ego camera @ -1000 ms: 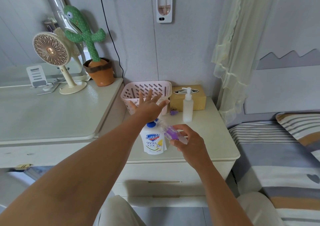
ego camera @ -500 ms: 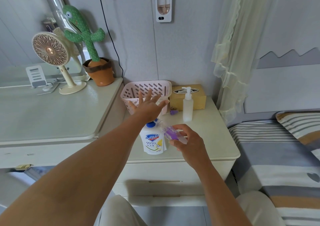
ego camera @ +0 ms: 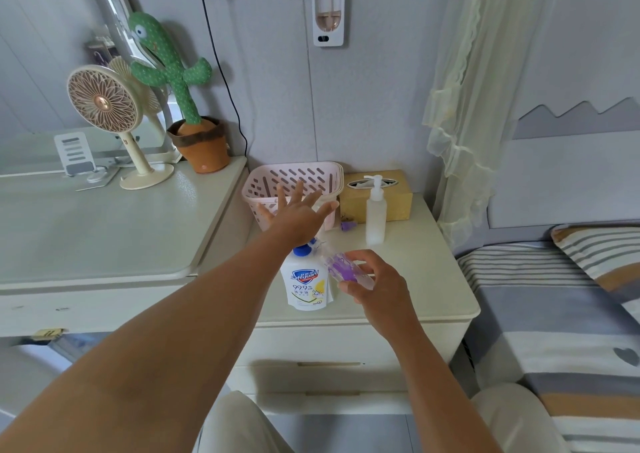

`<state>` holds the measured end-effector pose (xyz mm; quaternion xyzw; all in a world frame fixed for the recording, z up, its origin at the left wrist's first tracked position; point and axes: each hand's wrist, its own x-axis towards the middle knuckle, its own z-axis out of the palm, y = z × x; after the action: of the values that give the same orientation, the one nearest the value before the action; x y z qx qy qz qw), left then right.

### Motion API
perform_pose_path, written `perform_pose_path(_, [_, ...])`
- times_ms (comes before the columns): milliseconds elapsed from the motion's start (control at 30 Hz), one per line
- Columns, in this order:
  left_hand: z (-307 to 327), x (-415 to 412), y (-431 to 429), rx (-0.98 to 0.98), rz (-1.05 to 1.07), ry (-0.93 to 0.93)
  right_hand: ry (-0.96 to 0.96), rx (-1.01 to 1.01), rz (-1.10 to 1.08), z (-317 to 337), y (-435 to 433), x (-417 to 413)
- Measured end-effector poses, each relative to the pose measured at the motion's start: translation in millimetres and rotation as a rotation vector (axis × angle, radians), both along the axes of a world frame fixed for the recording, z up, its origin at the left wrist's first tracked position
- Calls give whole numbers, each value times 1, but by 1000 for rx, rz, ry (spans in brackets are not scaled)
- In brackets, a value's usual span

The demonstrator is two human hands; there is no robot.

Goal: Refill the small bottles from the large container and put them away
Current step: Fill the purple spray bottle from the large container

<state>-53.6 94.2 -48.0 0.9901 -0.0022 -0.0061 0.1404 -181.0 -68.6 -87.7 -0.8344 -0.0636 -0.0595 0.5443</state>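
On bedside nightstand (ego camera: 427, 272), pink basket (ego camera: 304, 175).

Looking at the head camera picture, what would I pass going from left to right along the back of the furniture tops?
Phone stand → cactus toy → pink basket → pump bottle → curtain.

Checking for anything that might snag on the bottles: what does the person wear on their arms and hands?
Nothing shows. The left hand and right hand are bare: no gloves, rings or watch. The left forearm and right forearm are bare too, with no sleeve in frame.
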Motion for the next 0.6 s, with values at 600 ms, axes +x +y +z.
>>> perform_pose_path(600, [-1,1,0,-17,-1,-14,31,42,0,-2,3,0])
